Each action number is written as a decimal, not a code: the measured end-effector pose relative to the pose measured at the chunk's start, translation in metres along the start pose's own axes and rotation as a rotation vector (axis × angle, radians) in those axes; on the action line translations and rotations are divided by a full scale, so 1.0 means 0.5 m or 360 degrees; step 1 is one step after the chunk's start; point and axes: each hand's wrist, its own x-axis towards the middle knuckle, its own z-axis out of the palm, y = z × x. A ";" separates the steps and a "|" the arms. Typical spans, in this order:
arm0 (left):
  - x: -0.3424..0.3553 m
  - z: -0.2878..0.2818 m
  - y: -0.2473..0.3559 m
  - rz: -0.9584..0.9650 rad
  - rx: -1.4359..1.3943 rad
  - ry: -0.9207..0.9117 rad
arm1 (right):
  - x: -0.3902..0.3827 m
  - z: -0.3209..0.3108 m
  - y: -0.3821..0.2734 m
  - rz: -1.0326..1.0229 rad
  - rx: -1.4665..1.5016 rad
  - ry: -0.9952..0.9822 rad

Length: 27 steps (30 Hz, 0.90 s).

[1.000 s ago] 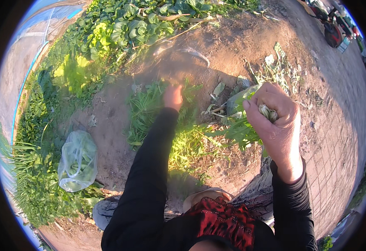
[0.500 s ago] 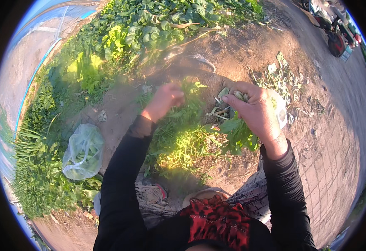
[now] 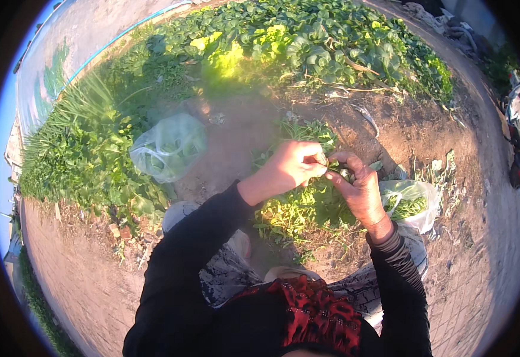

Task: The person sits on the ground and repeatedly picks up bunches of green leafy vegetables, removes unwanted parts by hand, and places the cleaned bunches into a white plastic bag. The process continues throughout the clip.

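Note:
My left hand [image 3: 289, 168] is closed in a pinch, its fingertips meeting those of my right hand over the middle of the patch. Thin stems seem to lie between the left fingers, though the fingers mostly hide them. Wrapped round a small bunch of leafy greens [image 3: 345, 174] is my right hand [image 3: 361, 193], with pale stem ends showing by its thumb. Beneath both hands grows a low patch of greens [image 3: 289, 214], partly sunlit. Just right of my right hand sits a clear plastic bag [image 3: 423, 199] with picked greens inside.
Another thin plastic bag [image 3: 173, 146], holding something green, rests on the left beside dense leafy plants [image 3: 93, 172]. Rows of broad-leaved vegetables [image 3: 343, 44] grow at the far side. Bare soil [image 3: 390, 140] and a paved path [image 3: 480, 268] lie to the right.
My left hand has come over from the left to meet my right hand at the stems. The whole view has turned, so the bag on the right shows more fully.

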 end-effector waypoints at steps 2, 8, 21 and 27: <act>-0.010 0.010 -0.026 0.0391 0.0211 0.0184 | -0.007 0.011 0.006 -0.0066 0.0014 -0.0019; -0.037 0.025 -0.073 0.0256 -0.0216 0.0118 | -0.023 0.032 0.022 -0.0092 -0.0057 -0.0091; -0.045 0.036 -0.115 0.0389 0.0559 0.0437 | -0.029 0.080 0.087 -0.0083 0.0019 -0.0200; -0.064 0.056 -0.069 0.0196 0.0471 0.0622 | -0.039 0.073 0.016 0.0324 0.0385 -0.0172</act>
